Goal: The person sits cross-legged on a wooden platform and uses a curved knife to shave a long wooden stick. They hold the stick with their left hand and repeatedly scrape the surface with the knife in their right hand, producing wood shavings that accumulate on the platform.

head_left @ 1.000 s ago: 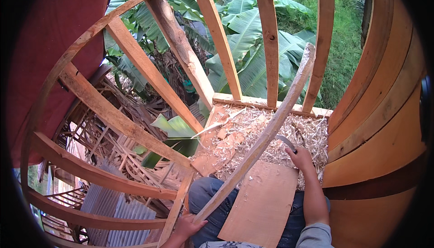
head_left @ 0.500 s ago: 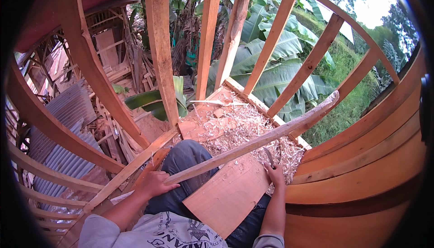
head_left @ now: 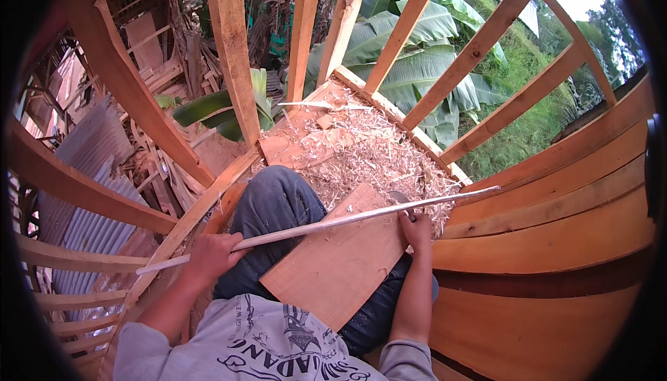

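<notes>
My left hand (head_left: pixel 214 253) is closed around a long pale wooden stick (head_left: pixel 333 222). The stick slants across my lap, its far end up to the right near the side planks. A knife (head_left: pixel 398 197) with a short dark blade is in my right hand (head_left: pixel 417 229), whose fingers wrap its handle. The blade lies right by the stick, beyond it; whether they touch I cannot tell. Under the stick a flat wooden board (head_left: pixel 333 270) rests tilted over my thighs, its right edge beside my right hand.
Curly wood shavings (head_left: pixel 368 138) cover the floor ahead. Curved wooden ribs (head_left: pixel 235 47) rise in front and to the left; stacked planks (head_left: pixel 542 242) form a wall at the right. Corrugated sheets (head_left: pixel 104 221) and scrap wood lie outside left, with banana leaves (head_left: pixel 403 68) beyond.
The stick has swung down at its far end, lies flatter and now looks thinner. My left hand has moved left and slightly up; my right hand with the knife has risen a little.
</notes>
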`<action>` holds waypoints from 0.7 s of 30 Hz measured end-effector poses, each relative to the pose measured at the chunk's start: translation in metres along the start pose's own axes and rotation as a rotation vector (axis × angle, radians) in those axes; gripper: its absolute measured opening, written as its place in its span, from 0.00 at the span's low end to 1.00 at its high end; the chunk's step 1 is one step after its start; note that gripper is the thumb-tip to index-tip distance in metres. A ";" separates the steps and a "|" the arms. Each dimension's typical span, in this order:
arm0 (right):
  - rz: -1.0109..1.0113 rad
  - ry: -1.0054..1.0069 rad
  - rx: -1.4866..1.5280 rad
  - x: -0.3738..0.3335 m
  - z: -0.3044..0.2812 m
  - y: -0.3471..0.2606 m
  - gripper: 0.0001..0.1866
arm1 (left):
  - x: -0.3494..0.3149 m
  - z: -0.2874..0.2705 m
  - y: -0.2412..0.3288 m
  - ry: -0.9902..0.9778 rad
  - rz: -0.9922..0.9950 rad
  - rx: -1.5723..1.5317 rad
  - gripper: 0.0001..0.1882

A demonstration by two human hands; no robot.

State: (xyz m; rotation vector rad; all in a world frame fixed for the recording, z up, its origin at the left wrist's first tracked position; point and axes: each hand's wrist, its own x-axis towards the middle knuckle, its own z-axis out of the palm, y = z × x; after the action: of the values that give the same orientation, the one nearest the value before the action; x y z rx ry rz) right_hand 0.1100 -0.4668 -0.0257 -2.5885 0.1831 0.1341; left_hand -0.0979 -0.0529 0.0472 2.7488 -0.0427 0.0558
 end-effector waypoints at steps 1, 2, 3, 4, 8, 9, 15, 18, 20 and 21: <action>-0.006 0.015 -0.003 0.000 0.000 0.000 0.24 | -0.002 0.000 -0.001 -0.017 -0.014 -0.002 0.14; -0.011 0.031 -0.006 0.000 0.002 0.000 0.23 | -0.002 0.000 -0.001 -0.030 -0.016 -0.008 0.14; 0.017 0.034 -0.040 0.001 0.002 0.000 0.20 | -0.003 0.000 -0.001 -0.045 -0.017 -0.015 0.14; 0.034 0.095 -0.067 0.002 0.004 0.005 0.19 | -0.002 0.000 -0.001 -0.061 -0.010 -0.021 0.13; 0.202 0.183 -0.051 0.006 0.002 0.008 0.21 | -0.005 0.002 -0.002 -0.174 -0.123 -0.054 0.17; 0.258 0.177 -0.053 0.009 0.000 0.010 0.22 | -0.006 0.000 0.002 -0.193 -0.151 -0.078 0.18; 0.437 0.232 -0.040 0.017 -0.005 0.045 0.25 | 0.004 0.008 0.010 -0.233 -0.187 -0.120 0.21; 0.476 0.202 0.038 0.022 -0.009 0.057 0.25 | 0.007 0.012 0.009 -0.266 -0.197 -0.138 0.21; 0.452 0.240 0.109 0.024 -0.011 0.063 0.25 | 0.011 0.013 0.007 -0.298 -0.216 -0.171 0.21; 0.451 0.252 0.162 0.024 -0.013 0.067 0.25 | 0.014 0.013 0.006 -0.318 -0.228 -0.186 0.21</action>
State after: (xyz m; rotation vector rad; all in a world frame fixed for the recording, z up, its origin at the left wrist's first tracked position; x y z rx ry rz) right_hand 0.1240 -0.5327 -0.0514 -2.3557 0.8338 -0.0458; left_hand -0.0842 -0.0640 0.0387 2.5324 0.1699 -0.4256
